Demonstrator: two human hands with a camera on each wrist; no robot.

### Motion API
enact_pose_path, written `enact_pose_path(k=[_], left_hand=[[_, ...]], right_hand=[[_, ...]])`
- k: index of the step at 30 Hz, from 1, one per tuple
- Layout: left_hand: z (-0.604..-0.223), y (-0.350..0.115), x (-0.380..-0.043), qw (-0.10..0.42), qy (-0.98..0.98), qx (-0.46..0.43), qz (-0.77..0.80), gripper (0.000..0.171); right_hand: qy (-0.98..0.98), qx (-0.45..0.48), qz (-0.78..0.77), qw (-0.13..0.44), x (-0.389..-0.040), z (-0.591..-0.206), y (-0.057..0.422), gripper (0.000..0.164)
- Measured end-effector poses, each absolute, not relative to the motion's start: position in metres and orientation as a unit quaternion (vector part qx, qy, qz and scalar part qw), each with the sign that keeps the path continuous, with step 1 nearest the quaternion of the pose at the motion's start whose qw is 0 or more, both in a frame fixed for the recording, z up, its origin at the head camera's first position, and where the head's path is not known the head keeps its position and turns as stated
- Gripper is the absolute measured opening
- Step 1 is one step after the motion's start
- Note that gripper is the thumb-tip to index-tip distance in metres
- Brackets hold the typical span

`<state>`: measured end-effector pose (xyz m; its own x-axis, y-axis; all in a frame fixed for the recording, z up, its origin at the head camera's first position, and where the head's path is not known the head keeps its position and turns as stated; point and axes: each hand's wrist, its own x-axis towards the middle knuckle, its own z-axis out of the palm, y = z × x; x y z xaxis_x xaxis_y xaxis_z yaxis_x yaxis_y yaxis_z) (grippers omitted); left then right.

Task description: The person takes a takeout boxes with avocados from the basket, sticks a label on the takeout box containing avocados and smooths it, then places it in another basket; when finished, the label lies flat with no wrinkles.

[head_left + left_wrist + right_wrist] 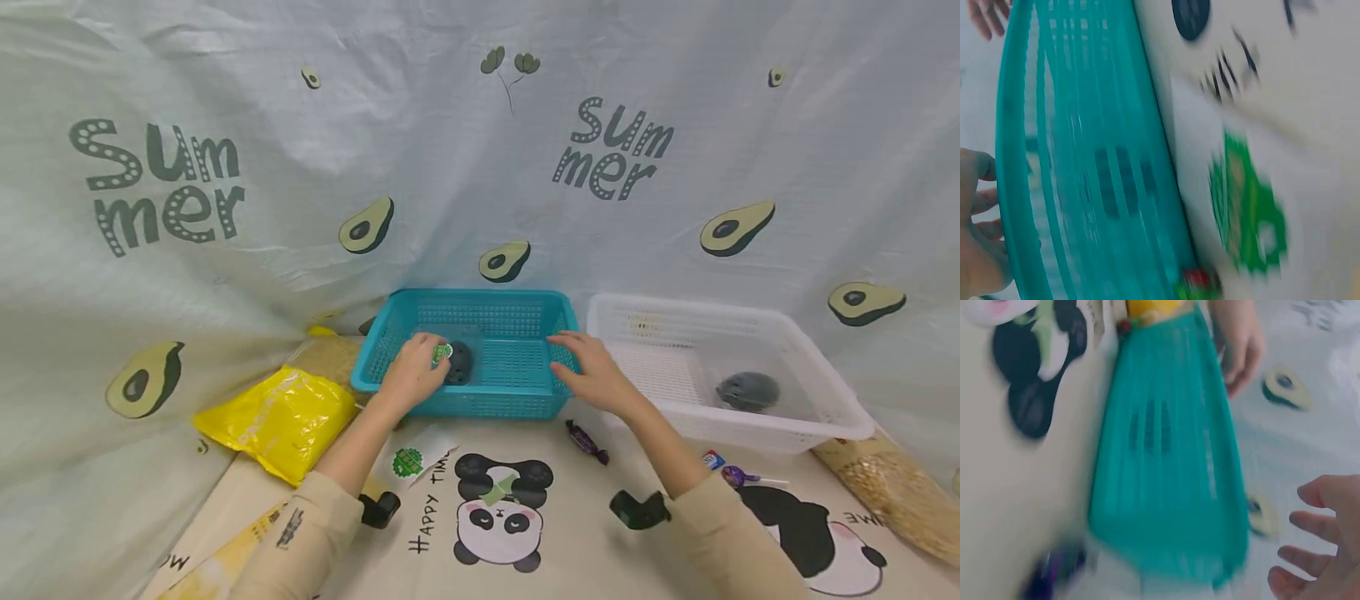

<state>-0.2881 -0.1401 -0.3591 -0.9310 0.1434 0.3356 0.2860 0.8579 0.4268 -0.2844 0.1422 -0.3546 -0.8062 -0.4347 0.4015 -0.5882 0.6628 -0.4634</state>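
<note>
A teal basket [487,405] stands on the patterned cloth, and both hands are at its two ends. Inside its left part lies a dark rounded object [458,363] in clear packaging with a green round sticker [442,353]. My left hand [414,372] reaches over the basket's left side, fingers loosely bent beside that packaging and partly covering it. In the left wrist view its fingers [986,200] show beyond the rim. Over the right end, my right hand [594,372] has its fingers spread and holds nothing; the right wrist view shows them apart from the basket.
Right of it is a white basket [757,427] with a similar dark packed object [748,391]. A yellow bag [288,421] lies left. In front are a purple-wrapped candy [587,442], a lollipop [737,476] and a green-stickered piece [408,462]. A grain bag [892,487] lies far right.
</note>
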Motion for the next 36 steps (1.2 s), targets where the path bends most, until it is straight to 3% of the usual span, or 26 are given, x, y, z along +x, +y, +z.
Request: enact_pose_path(k=[5, 18, 26, 36], left_hand=[[-0.362, -0.109, -0.279, 0.175, -0.939, -0.182, -0.235, 0.030], [-0.359, 0.001, -0.259, 0.146, -0.913, -0.295, -0.239, 0.030], [-0.352, 0.052, -0.268, 0.085, -0.888, -0.359, -0.273, 0.030], [-0.350, 0.080, -0.279, 0.032, -0.897, -0.312, -0.312, 0.030]], right_hand=[[-0.920, 0.215, 0.283, 0.163, -0.270, -0.359, 0.215, 0.041], [-0.974, 0.006, 0.199, 0.104, -0.273, -0.366, 0.368, 0.055], [-0.983, -0.053, 0.173, 0.040, -0.278, -0.366, 0.379, 0.060], [-0.987, -0.046, 0.156, -0.002, -0.280, -0.362, 0.372, 0.060]])
